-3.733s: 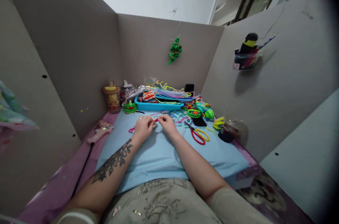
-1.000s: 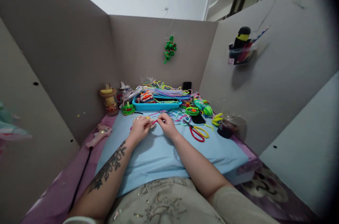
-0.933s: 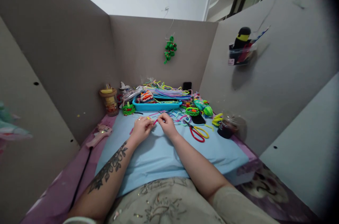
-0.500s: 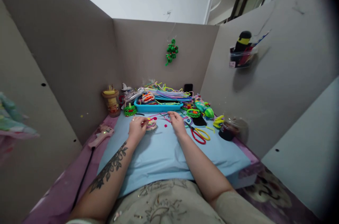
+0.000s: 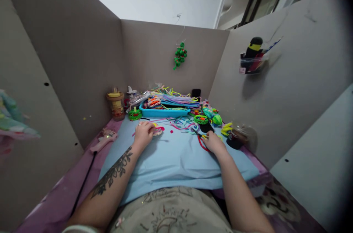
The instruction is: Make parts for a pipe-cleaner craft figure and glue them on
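Note:
My left hand (image 5: 143, 133) is closed on a small pale pipe-cleaner piece (image 5: 158, 132) with yellow and bright pink parts; the fingers hide some of it. At the right, my right hand (image 5: 216, 142) has its fingers closed over the yellow handle of a pair of scissors (image 5: 203, 145). The red handle shows beside the fingers, and the blades point up and left, lying on the blue cloth (image 5: 176, 159). Between the hands lies a small pink dot (image 5: 171, 131). Loose pink and blue pipe cleaners (image 5: 180, 124) spread out behind.
A blue tray (image 5: 165, 113) piled with pipe cleaners stands at the back. Finished green figures (image 5: 135, 114) flank it. On the left are a lidded cup (image 5: 116, 106) and a pink glue gun (image 5: 103, 142); on the right, a dark jar (image 5: 235, 140). Grey panels surround the table.
My right hand has left the middle, moving right and toward me onto the scissors. My left hand stays in place with the pipe-cleaner piece. The view has shifted slightly.

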The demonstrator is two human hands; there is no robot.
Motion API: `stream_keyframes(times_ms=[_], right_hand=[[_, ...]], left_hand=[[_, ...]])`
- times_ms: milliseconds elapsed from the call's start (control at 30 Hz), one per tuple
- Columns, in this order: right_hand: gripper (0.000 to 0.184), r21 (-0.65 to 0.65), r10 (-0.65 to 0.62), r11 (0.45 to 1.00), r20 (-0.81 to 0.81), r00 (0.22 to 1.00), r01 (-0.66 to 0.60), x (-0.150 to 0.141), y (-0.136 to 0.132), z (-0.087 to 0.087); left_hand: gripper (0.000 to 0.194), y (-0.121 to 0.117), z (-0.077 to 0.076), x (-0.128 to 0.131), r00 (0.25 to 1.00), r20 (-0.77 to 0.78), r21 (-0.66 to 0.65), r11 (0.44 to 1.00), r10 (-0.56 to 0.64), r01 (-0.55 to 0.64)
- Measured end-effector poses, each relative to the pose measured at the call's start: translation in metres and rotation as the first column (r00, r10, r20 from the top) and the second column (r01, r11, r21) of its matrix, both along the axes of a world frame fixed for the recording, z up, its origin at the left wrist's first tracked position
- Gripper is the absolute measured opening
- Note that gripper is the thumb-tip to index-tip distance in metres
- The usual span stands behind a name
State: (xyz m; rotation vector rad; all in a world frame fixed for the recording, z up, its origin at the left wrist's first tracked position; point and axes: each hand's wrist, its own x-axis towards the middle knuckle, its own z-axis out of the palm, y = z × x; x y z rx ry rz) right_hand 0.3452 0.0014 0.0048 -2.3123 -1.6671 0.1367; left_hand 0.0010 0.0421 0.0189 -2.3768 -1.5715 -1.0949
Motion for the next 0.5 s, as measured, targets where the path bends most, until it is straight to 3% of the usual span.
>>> stream_keyframes(times_ms=[233,500], right_hand=[[0.026,-0.185,0.081,0.98,0.026,0.996,-0.075,0.006,-0.002,0.009],[0.029,-0.119,0.087,0.99,0.06,0.994,-0.079,0.043,-0.017,0.013]], left_hand=[[0.012,0.002,-0.004,-0.001,1.0,-0.013,-0.012,1.0,-0.014,0.014],[0.014,0.002,-0.004,-0.001,1.0,0.013,0.004,1.0,-0.024,0.024]])
